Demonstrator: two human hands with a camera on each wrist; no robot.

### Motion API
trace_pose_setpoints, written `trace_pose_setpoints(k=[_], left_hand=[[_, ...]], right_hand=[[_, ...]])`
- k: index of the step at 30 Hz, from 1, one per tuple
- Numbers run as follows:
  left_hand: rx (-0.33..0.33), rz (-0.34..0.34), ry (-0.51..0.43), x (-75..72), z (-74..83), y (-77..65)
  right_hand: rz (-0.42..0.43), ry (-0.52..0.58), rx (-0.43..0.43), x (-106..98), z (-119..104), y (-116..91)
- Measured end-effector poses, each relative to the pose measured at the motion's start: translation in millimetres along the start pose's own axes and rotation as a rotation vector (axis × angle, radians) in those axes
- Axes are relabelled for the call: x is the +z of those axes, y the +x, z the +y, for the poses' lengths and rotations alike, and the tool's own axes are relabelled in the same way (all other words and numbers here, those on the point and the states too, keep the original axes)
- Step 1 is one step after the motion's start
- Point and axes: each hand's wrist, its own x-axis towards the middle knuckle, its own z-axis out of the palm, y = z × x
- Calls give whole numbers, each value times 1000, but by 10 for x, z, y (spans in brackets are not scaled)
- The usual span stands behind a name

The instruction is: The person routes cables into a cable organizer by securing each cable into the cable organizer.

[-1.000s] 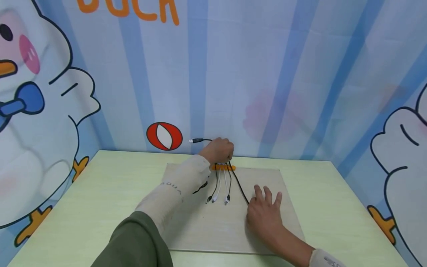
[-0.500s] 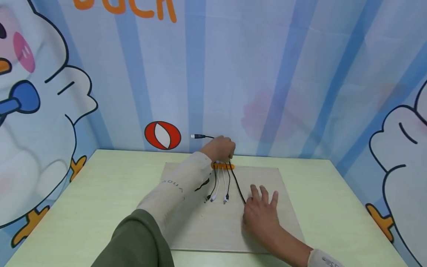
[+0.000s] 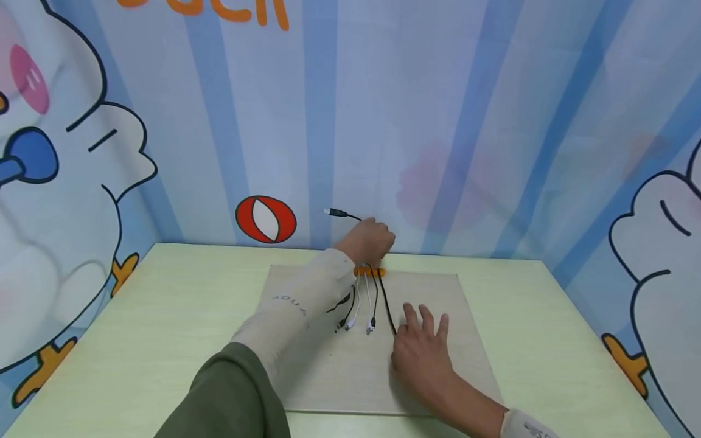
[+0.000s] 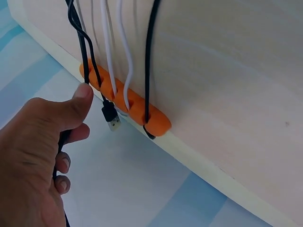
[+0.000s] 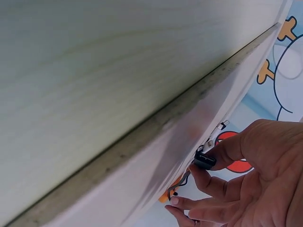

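In the head view, my left hand [image 3: 366,240] is at the board's far edge, gripping a black cable whose USB plug [image 3: 338,212] sticks out to the left. The left wrist view has the thumb and curled fingers round that cable, right at the end slot of the orange cable holder [image 4: 158,124]. Several black and white cables [image 4: 127,61] sit in the other slots. My right hand [image 3: 424,362] is over the board's right part, at the near end of the black cable [image 3: 386,307]. Its thumb and forefinger pinch a black connector [image 5: 204,161], the other fingers spread.
The pale board [image 3: 339,377] lies on a light table [image 3: 186,328]. Loose cable ends [image 3: 371,328] hang down over the board from the holder. Another USB plug [image 4: 111,117] dangles behind the holder. A printed blue curtain [image 3: 372,121] stands behind the table.
My left hand has shifted slightly right, and the USB plug has moved up and right with the cable. My right hand has moved a little left, still pinching the connector.
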Motion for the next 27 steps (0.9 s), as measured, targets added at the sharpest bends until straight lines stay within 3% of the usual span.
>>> trace_pose_setpoints(k=[7,16,21,24,27], left_hand=[[-30,-22,46,39,71,106],[-41,43,83,85,169,150],[-86,20,81,84,179,201],[-114,-28,41,44,162,201],[-123,-39,-71,19,103,147]], right_hand=[[-18,49,-11,-26,-51,6],[-8,-1,-22,-25,-99,10],[-10,-30,-25,-4,-100,27],[2,-32,-31,10,-69,21],[19,-9,-34,21,-28,25]])
